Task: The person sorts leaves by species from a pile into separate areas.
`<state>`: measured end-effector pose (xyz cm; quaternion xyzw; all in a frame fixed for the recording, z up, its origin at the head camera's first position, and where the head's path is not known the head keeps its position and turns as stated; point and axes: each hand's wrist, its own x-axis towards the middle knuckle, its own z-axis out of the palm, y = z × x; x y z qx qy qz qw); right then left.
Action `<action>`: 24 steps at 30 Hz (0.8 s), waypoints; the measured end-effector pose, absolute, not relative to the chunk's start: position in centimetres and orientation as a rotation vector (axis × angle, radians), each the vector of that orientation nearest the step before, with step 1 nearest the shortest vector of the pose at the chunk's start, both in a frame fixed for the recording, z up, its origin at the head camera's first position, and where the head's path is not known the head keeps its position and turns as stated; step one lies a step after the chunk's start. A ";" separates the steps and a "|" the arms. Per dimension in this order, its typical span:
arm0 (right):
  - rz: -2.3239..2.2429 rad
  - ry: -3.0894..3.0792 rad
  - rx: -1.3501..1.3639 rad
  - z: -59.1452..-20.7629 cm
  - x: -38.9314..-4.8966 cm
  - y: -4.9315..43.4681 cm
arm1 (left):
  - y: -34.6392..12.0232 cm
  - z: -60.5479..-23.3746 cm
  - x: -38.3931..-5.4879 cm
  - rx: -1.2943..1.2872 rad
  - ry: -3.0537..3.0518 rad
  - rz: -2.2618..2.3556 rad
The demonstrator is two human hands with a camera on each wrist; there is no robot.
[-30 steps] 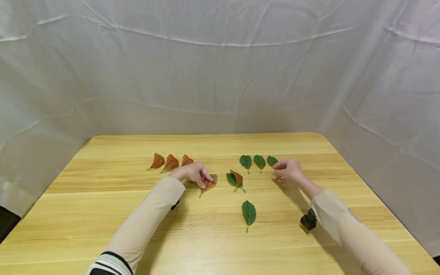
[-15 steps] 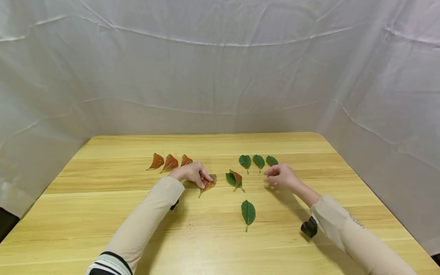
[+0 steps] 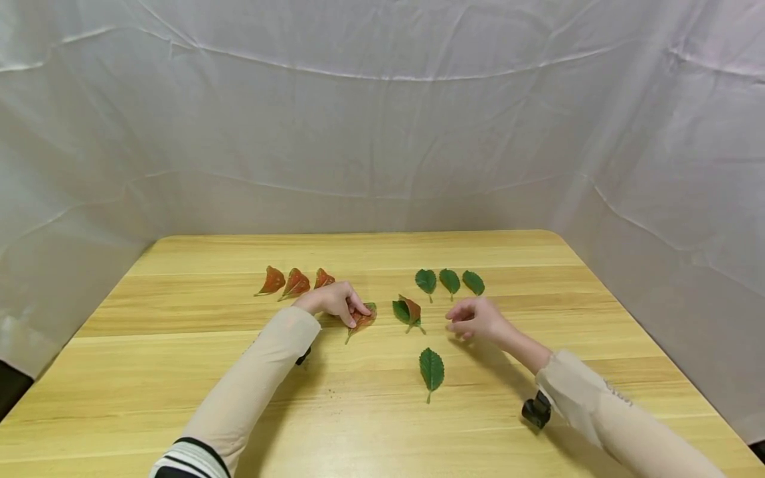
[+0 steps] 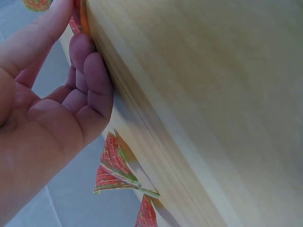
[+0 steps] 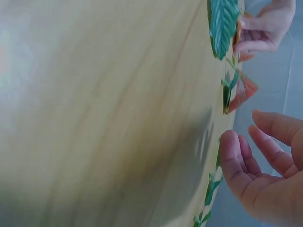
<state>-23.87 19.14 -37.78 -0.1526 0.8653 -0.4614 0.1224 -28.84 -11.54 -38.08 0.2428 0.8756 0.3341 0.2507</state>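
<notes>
My left hand (image 3: 336, 302) pinches a red leaf (image 3: 363, 322) that lies on the table left of centre, its stem toward me; the fingers cover part of it. In the left wrist view the thumb and fingers meet at this red leaf (image 4: 78, 21). My right hand (image 3: 478, 320) hovers over the wood with nothing in it, thumb and fingers loosely bent and apart, as the right wrist view of that hand (image 5: 265, 165) also shows. Just left of its fingertips, a curled red leaf (image 3: 414, 311) lies over a green leaf (image 3: 400, 310). Nearer me lies a single green leaf (image 3: 431, 369).
Three red leaves (image 3: 295, 283) stand in a row at the back left, the last partly behind my left hand. Three green leaves (image 3: 449, 281) form another row at the back right. Behind the wooden table (image 3: 358, 425) hangs a pale cloth (image 3: 382, 133).
My right hand has let go of the rightmost green leaf in the back row and moved left and toward me. The left hand stays on its red leaf.
</notes>
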 end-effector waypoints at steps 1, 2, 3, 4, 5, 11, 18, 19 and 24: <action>-1.353 2.515 -0.459 -37.8 -23.7 19.0 | -11.5 -38.1 -28.8 0.654 2.381 0.911; -1.355 2.505 -0.477 -37.8 -23.6 19.0 | -11.5 -38.1 -28.8 0.656 2.381 0.911; -1.356 2.496 -0.490 -37.9 -23.5 18.9 | -11.5 -38.1 -28.8 0.648 2.379 0.914; -1.358 2.484 -0.506 -37.9 -23.3 18.8 | -11.5 -38.1 -28.8 0.649 2.380 0.914; -1.357 2.476 -0.514 -37.9 -23.2 18.7 | -11.5 -38.1 -28.8 0.652 2.380 0.914; -1.319 2.418 -0.581 -38.2 -22.5 18.2 | -11.5 -38.1 -28.8 0.654 2.384 0.907; -1.281 2.374 -0.639 -38.3 -21.7 17.4 | -11.5 -37.9 -28.7 0.651 2.393 0.896; -1.270 2.378 -0.652 -38.3 -21.7 17.3 | -11.5 -37.8 -28.7 0.652 2.391 0.894; -1.231 2.381 -0.690 -38.6 -21.6 17.3 | -11.5 -37.8 -28.7 0.664 2.380 0.890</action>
